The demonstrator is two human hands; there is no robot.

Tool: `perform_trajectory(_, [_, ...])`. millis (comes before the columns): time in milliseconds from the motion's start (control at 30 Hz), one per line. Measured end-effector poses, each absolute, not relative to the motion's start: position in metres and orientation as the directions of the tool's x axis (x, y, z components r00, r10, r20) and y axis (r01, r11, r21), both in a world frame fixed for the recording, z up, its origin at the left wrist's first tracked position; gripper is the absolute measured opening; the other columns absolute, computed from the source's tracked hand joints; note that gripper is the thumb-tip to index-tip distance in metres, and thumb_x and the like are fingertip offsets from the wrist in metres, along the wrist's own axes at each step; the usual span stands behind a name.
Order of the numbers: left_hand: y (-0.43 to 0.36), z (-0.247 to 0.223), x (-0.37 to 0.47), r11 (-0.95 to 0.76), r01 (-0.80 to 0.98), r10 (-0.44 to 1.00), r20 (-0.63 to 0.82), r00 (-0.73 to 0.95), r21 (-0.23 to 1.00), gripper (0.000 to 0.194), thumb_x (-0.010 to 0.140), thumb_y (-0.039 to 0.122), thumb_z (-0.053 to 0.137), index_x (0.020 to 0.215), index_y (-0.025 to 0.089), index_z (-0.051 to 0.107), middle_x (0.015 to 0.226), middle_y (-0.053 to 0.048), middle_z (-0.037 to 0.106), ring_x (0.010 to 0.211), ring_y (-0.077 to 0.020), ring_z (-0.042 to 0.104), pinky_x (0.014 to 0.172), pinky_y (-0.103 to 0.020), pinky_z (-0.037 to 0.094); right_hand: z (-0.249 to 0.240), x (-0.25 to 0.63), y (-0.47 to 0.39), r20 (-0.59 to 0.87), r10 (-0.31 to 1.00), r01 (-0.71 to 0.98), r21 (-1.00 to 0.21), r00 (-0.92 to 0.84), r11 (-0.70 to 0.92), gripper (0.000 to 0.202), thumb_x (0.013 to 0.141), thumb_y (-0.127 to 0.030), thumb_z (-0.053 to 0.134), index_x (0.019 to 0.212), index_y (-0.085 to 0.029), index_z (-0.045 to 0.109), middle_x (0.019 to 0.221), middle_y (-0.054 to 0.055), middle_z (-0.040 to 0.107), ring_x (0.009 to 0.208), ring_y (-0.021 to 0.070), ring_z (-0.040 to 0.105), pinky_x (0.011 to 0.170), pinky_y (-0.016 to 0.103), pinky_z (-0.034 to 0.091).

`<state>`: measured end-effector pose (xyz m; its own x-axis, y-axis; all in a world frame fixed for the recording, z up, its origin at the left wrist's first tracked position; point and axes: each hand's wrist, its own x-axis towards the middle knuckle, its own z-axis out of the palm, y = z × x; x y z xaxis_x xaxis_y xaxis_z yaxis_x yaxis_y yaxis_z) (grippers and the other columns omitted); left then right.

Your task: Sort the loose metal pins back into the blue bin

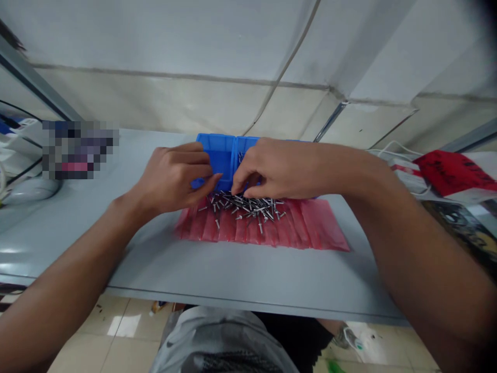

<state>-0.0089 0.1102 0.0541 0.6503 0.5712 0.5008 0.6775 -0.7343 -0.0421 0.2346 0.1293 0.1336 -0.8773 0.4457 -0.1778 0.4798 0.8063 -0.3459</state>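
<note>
A heap of small silver blind rivets (258,209) lies on a row of overlapping pink plastic bags (272,233). Behind the heap stand blue plastic bins (222,155) side by side. My right hand (267,168) reaches over the heap from the right, its index finger and thumb curled down at the rivets. Anything between those fingertips is too small to make out. At the front of the left bin is my left hand (178,176), fingers curled and thumb pointing right. What its fingers hold, if anything, is hidden. My right hand and wrist cover much of the right-hand bins.
All this sits on a grey table (217,269) against a wall. To the left are a computer mouse (34,189) and white devices with cables. A red packet (456,171), a white box and a dark printed item (462,228) lie right.
</note>
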Motion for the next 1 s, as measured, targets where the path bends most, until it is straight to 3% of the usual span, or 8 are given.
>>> perform_trajectory(133, [0.099,0.064,-0.013,-0.73,0.623,0.469,0.457,0.756,-0.281,0.036,0.097,0.041,0.059,0.066,0.023,0.065,0.076,-0.004,0.068,0.078,-0.0214,0.062,0.055,-0.033,0.033,0.143,0.242,0.136,-0.063,0.511,0.503,-0.309,-0.858,0.807,0.027,0.088,-0.013,0.062,0.103,-0.023,0.082,0.097,0.001,0.08,0.081,0.0168,0.068,0.074,0.03,0.048])
perform_trajectory(233, [0.088,0.066,-0.004,-0.673,0.641,0.497,0.415,0.762,-0.37,0.039,0.096,0.043,0.06,0.065,0.021,0.065,0.08,-0.007,0.066,0.078,-0.0228,0.062,0.049,-0.033,0.029,0.141,0.249,0.147,-0.022,0.606,0.592,-0.243,-0.795,0.768,0.026,0.09,-0.017,0.061,0.104,-0.023,0.081,0.099,0.004,0.08,0.083,0.0195,0.069,0.076,0.032,0.048])
perform_trajectory(333, [0.082,0.063,0.006,-0.647,0.678,0.589,0.334,0.735,-0.35,0.035,0.094,0.039,0.064,0.064,0.02,0.066,0.086,-0.01,0.064,0.087,-0.0254,0.064,0.051,-0.033,0.041,0.131,0.253,0.16,-0.047,0.676,0.673,-0.164,-0.736,0.721,0.029,0.091,-0.016,0.058,0.111,-0.019,0.08,0.104,0.008,0.08,0.09,0.0227,0.07,0.08,0.034,0.048])
perform_trajectory(433, [0.082,0.059,0.011,-0.669,0.667,0.594,0.304,0.745,-0.328,0.029,0.092,0.032,0.067,0.066,0.02,0.067,0.09,-0.012,0.064,0.096,-0.0279,0.064,0.056,-0.034,0.049,0.119,0.253,0.17,-0.104,0.664,0.672,-0.123,-0.741,0.731,0.037,0.087,-0.012,0.06,0.119,-0.016,0.077,0.115,0.01,0.078,0.1,0.0253,0.069,0.084,0.035,0.048])
perform_trajectory(600, [0.083,0.054,0.014,-0.63,0.723,0.651,0.314,0.691,-0.283,0.022,0.086,0.026,0.07,0.066,0.019,0.066,0.097,-0.014,0.064,0.098,-0.0326,0.063,0.05,-0.036,0.047,0.103,0.246,0.177,-0.312,0.581,0.642,-0.142,-0.752,0.754,0.052,0.076,-0.008,0.063,0.126,-0.021,0.071,0.102,0.004,0.077,0.077,0.0202,0.065,0.065,0.032,0.044])
perform_trajectory(833, [0.082,0.052,0.02,-0.604,0.772,0.696,0.342,0.632,-0.197,0.016,0.08,0.016,0.067,0.065,0.02,0.068,0.093,-0.012,0.064,0.098,-0.0327,0.063,0.046,-0.034,0.042,0.093,0.242,0.182,-0.317,0.566,0.632,-0.168,-0.761,0.756,0.042,0.072,-0.006,0.06,0.108,-0.024,0.07,0.084,0.001,0.07,0.065,0.0159,0.054,0.056,0.031,0.034])
perform_trajectory(933, [0.079,0.053,0.026,-0.71,0.685,0.596,0.38,0.708,-0.163,0.022,0.091,0.02,0.062,0.071,0.019,0.072,0.095,-0.011,0.066,0.096,-0.0296,0.064,0.058,-0.037,0.054,0.089,0.245,0.185,-0.301,0.549,0.615,-0.203,-0.78,0.762,0.038,0.071,-0.008,0.061,0.104,-0.022,0.069,0.085,0.001,0.07,0.064,0.0157,0.053,0.056,0.032,0.033])
perform_trajectory(1000, [0.075,0.052,0.031,-0.801,0.585,0.504,0.384,0.774,-0.127,0.022,0.098,0.024,0.056,0.09,0.019,0.076,0.107,-0.011,0.069,0.104,-0.0284,0.065,0.074,-0.04,0.06,0.085,0.246,0.187,-0.309,0.544,0.615,-0.219,-0.78,0.758,0.035,0.071,-0.009,0.06,0.102,-0.022,0.069,0.086,0.001,0.07,0.063,0.0154,0.053,0.056,0.032,0.033])
